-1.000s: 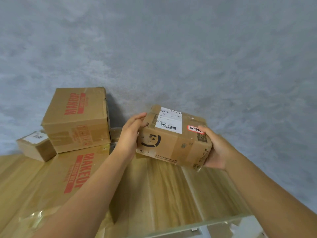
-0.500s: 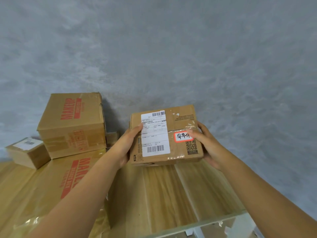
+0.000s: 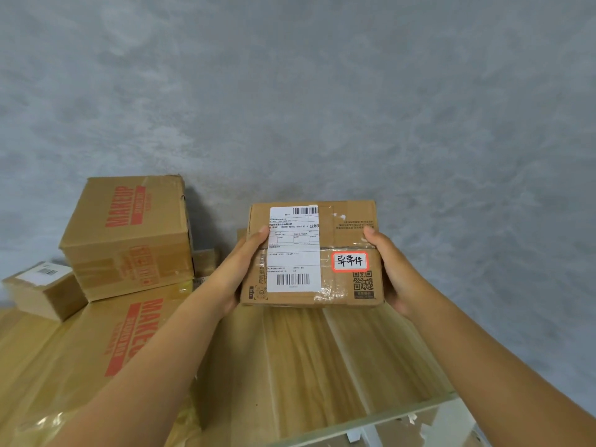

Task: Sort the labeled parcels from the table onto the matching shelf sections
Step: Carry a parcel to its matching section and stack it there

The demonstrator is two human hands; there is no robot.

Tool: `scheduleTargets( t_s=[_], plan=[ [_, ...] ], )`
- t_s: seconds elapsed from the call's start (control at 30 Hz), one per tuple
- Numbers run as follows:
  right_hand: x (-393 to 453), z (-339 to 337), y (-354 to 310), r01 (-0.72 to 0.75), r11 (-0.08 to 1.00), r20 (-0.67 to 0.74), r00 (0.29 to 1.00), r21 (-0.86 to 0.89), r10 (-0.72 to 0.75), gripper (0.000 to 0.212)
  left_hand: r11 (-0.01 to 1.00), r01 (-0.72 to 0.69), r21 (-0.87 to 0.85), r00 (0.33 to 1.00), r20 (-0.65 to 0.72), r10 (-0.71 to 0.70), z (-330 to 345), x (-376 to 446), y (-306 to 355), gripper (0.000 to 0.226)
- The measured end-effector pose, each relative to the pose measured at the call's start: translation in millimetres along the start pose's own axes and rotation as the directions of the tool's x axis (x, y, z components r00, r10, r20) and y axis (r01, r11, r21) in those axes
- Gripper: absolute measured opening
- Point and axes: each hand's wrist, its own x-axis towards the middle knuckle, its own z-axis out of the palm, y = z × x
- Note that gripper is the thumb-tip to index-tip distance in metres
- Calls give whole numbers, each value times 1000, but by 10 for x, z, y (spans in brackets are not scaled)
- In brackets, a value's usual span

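Parcel [image 3: 345, 240] gripped at both sides, left hand [image 3: 240, 269], right hand [image 3: 392, 269]. White barcode label [image 3: 293, 250]; red-bordered handwritten sticker [image 3: 350, 261]. Nearby boxes [image 3: 129, 237] read "MAKEUP".

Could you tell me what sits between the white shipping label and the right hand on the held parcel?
In the head view, a red-bordered handwritten sticker lies between the shipping label and the right hand on the parcel.

Four cardboard boxes in view: one held box [image 3: 345, 253], two red-printed boxes [image 3: 129, 240] [image 3: 106, 343] stacked, one small box [image 3: 42, 291] at left. Two hands [image 3: 238, 269] [image 3: 396, 272], one desk [image 3: 322, 366]. The held box carries two labels: one white [image 3: 293, 250], one red-bordered [image 3: 350, 261].
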Motion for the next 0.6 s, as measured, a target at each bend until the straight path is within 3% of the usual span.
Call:
scheduleTargets(
  t_s=[0.2,0.37,0.6],
  plan=[
    [-146,-177,71,45,996,-69,997,71,-40,48,1000,-29,0,997,78,29,244,-5,-97,59],
    [-629,-483,163,60,991,-230,973,122,-30,44,999,-28,20,981,191,24,644,-37,-251,37],
    [-1970,-1063,386,100,981,-554,832,165,8,46,995,70,69,884,458,-94,1695,-300,-625,36]
  ],
)
